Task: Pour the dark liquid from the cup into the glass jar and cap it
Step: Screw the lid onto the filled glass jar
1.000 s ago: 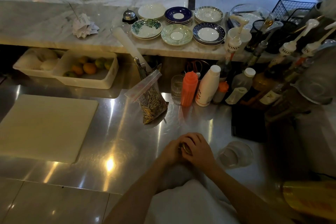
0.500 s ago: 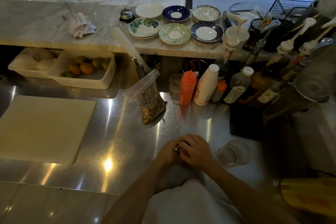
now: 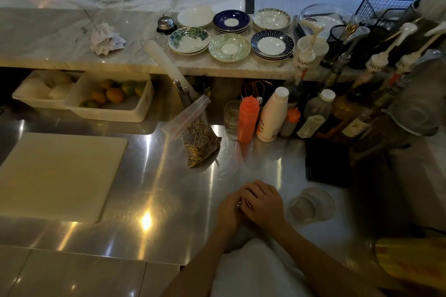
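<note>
Low at the centre of the steel counter [image 3: 149, 176], both of my hands are clasped around one small object. My left hand [image 3: 228, 211] wraps its left side. My right hand [image 3: 264, 204] lies over its top, fingers curled down. Only a small metallic glint of the lid [image 3: 239, 204] shows between the fingers; the glass jar itself is hidden under the hands. Just right of my right hand stands a clear plastic cup [image 3: 311, 205], which looks empty and is not touched by either hand.
A bag of seeds [image 3: 200, 142] stands behind the hands. Squeeze bottles [image 3: 247, 119], syrup bottles [image 3: 337, 108] and a black pad [image 3: 325, 164] crowd the right. A white cutting board [image 3: 55, 173] lies at left, a fruit bin [image 3: 111, 96] and saucers [image 3: 229, 47] behind.
Both hands stay clasped on the hidden object in the same spot. The right hand's fingers have shifted slightly over its top. The cup has not moved.
</note>
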